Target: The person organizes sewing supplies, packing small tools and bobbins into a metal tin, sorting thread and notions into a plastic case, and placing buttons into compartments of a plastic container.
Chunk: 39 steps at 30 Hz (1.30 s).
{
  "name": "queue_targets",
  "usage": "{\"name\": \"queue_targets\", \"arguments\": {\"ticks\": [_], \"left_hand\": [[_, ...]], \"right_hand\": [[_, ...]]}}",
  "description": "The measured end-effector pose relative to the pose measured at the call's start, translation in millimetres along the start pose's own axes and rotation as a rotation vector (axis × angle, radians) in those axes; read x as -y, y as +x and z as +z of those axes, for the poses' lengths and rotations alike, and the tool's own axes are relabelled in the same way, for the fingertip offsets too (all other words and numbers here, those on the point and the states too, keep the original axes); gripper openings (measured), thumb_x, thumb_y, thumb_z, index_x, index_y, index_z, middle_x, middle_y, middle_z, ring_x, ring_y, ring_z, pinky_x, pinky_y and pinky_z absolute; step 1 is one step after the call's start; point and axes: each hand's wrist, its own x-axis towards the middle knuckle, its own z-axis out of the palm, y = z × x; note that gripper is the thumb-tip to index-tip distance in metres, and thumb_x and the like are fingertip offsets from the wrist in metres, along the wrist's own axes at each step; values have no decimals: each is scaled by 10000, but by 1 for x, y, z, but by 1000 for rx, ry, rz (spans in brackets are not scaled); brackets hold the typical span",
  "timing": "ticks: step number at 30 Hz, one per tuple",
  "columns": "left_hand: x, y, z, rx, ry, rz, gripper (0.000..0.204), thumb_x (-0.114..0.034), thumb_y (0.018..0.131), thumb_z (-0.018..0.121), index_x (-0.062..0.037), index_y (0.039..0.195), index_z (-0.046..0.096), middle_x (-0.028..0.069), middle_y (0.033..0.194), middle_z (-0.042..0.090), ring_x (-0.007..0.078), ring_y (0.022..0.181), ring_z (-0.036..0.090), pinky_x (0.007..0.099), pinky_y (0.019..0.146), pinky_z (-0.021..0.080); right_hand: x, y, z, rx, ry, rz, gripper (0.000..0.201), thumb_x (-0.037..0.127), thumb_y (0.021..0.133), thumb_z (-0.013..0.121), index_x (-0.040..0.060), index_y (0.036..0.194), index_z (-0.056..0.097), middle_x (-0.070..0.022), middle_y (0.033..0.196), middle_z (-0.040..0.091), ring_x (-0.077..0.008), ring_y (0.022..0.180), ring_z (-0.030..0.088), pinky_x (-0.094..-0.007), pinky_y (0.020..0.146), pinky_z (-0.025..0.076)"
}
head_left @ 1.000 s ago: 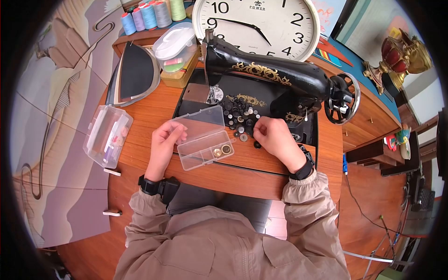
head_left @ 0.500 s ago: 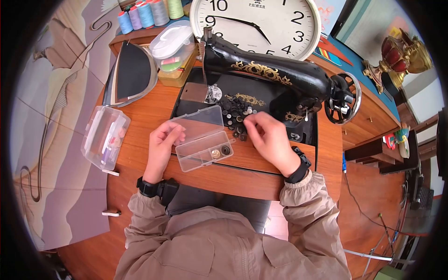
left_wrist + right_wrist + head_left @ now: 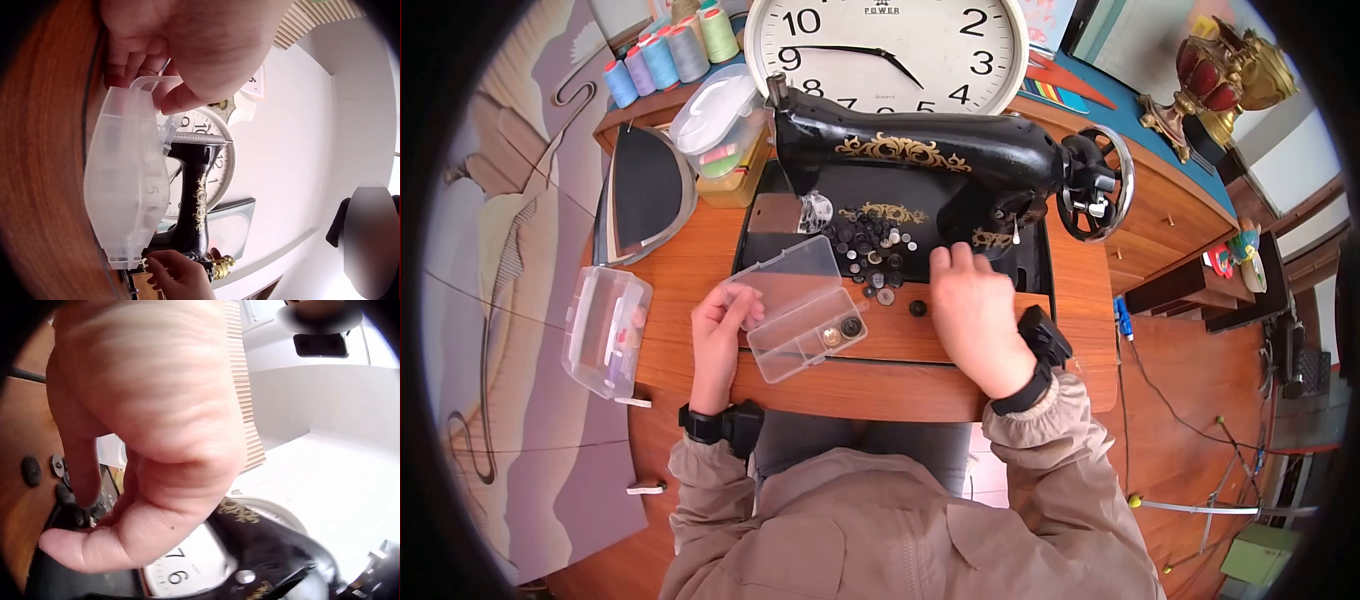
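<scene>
Head view: the left hand (image 3: 725,325) pinches the edge of the raised lid (image 3: 792,268) of a clear plastic box (image 3: 778,350), which lies open on a wooden table (image 3: 850,397). A gold button (image 3: 831,336) and a dark button (image 3: 851,327) sit side by side in its right-hand compartment. The right hand (image 3: 975,318), released and loosely bent, reaches over the front edge of a black sewing machine (image 3: 880,137). Just left of it lies a single black button (image 3: 917,308); farther left, a pile of mostly dark buttons (image 3: 863,240) spreads across the machine's bed. A large round clock (image 3: 890,65) stands behind.

Left wrist view: the left hand's thumb and fingers hold one end of the translucent box.

Right wrist view: the right hand's fingers hang relaxed, a few dark buttons beyond them on the wood.
</scene>
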Motion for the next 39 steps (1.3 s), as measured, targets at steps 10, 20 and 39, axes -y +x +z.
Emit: {"name": "queue_targets", "arguments": {"ticks": [10,20,39], "left_hand": [[3,1,-1,9,-32,-6,139,-154,1005,630,-27,978,680,-5,817,661,44,709,536,199,656,420],[5,1,-2,25,-38,34,152,-166,997,644,-23,969,687,3,822,668,58,743,586,209,670,437],[3,0,-1,11,14,21,156,-162,1006,617,-28,959,683,4,808,670,59,712,554,211,664,428]], "right_hand": [[-37,-18,19,120,268,26,201,-65,770,621,-1,957,590,-158,884,635,-309,854,691,-362,713,590],[3,45,36,32,781,-127,267,-121,759,563,-63,1020,568,-240,972,598,-430,885,655,-452,789,567],[13,43,59,-137,763,-148,97,-9,785,649,-18,880,632,-172,866,613,-380,838,641,-457,752,550]]}}
